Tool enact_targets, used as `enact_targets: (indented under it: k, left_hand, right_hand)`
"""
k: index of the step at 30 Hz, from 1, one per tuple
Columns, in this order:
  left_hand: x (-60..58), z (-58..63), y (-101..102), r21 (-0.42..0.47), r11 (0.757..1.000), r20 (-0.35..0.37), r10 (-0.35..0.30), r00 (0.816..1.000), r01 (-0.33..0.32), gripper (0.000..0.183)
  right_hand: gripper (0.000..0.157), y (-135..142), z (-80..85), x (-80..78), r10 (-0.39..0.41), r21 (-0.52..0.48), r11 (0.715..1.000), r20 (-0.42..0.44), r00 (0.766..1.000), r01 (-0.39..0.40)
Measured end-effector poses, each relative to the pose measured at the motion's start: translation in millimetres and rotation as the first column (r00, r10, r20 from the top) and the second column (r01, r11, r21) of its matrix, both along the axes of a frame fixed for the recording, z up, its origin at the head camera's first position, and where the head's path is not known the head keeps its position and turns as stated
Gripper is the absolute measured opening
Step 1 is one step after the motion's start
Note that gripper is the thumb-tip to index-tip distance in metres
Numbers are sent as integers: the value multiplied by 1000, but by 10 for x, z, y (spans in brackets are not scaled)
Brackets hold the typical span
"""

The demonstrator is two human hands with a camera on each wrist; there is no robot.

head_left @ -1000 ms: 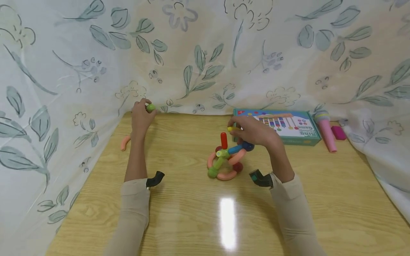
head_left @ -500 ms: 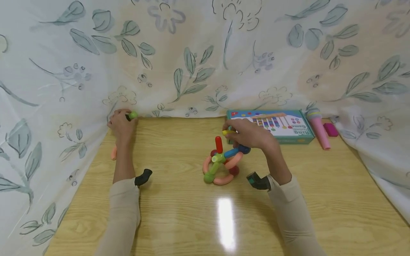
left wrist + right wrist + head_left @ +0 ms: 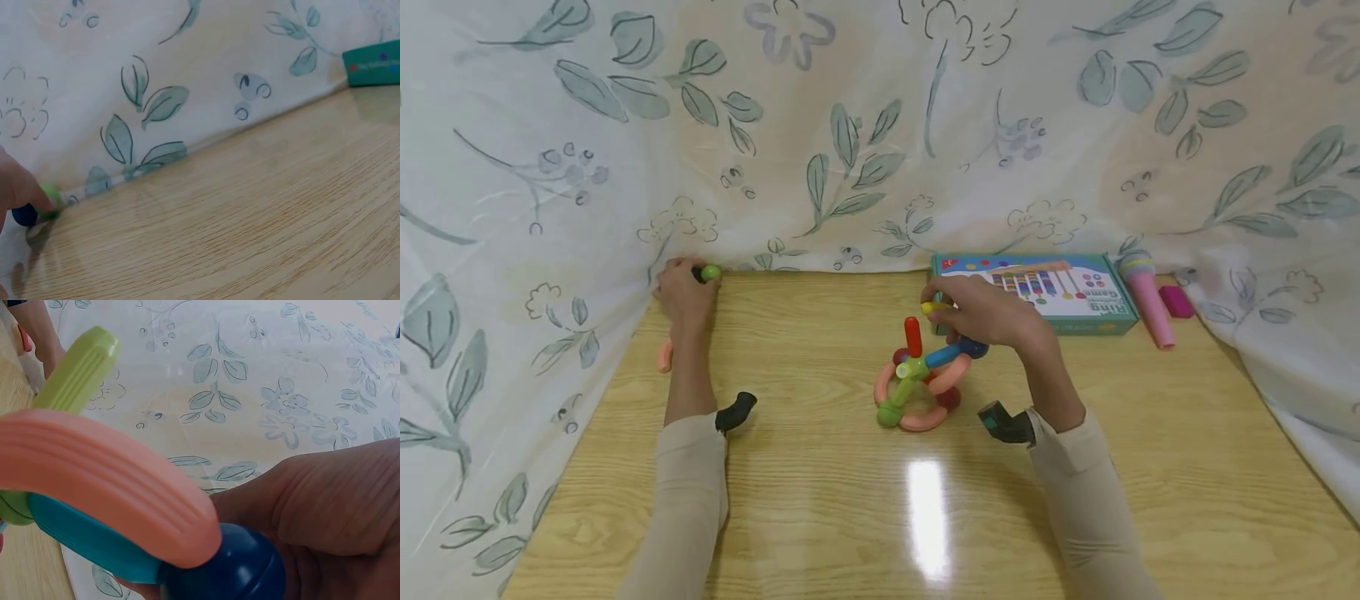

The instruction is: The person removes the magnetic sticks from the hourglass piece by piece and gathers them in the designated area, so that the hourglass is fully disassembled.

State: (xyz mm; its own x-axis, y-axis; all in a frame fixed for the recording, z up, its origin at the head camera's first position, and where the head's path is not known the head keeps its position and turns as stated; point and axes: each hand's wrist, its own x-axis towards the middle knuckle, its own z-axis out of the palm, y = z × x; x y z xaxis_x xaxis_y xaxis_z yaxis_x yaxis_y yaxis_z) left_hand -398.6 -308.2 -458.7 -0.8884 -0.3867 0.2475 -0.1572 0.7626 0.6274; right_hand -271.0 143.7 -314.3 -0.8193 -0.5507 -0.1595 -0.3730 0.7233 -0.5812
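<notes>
My left hand (image 3: 683, 296) is at the table's far left corner, its fingers around a light green ball (image 3: 711, 272). A dark blue ball (image 3: 25, 215) sits against that green one in the left wrist view. My right hand (image 3: 988, 312) holds a toy structure of sticks and balls by its dark blue ball (image 3: 231, 562). A yellow piece (image 3: 928, 307) shows at the right fingertips; whether it joins the structure I cannot tell. The structure has an upright red stick (image 3: 913, 337), a blue stick (image 3: 942, 357), green parts (image 3: 889, 414) and salmon curved sticks (image 3: 923, 420).
A loose salmon curved stick (image 3: 666, 355) lies by my left forearm. At the back right are a teal game box (image 3: 1037, 325), a pink toy microphone (image 3: 1150, 304) and a magenta block (image 3: 1176, 302). Floral cloth (image 3: 850, 125) hangs behind the table.
My left hand has moved left with the green ball into the far corner, then stayed nearly still. The right hand keeps its hold on the structure. The head view has shifted slightly.
</notes>
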Motion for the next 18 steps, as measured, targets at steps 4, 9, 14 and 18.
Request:
enact_targets:
  k: [4, 9, 14, 18]
  left_hand:
    - [26, -17, -30, -1, 1000, -19, 7, 1000, -7, 37]
    - [60, -1, -48, -2, 1000, -26, 2, 1000, -2, 38]
    - [81, 48, -41, -10, 1000, 4, -28, 1000, 28, 43]
    - [75, 83, -36, -23, 998, 2, -50, 999, 50, 46]
  right_hand:
    - [28, -15, -6, -11, -2, 0, 1000, 2, 1000, 2]
    - [29, -27, -11, -14, -6, 1, 1000, 7, 1000, 6]
    - [28, -17, -1, 1, -2, 3, 1000, 3, 1000, 2]
    - [27, -9, 12, 9, -4, -2, 1000, -4, 1000, 4]
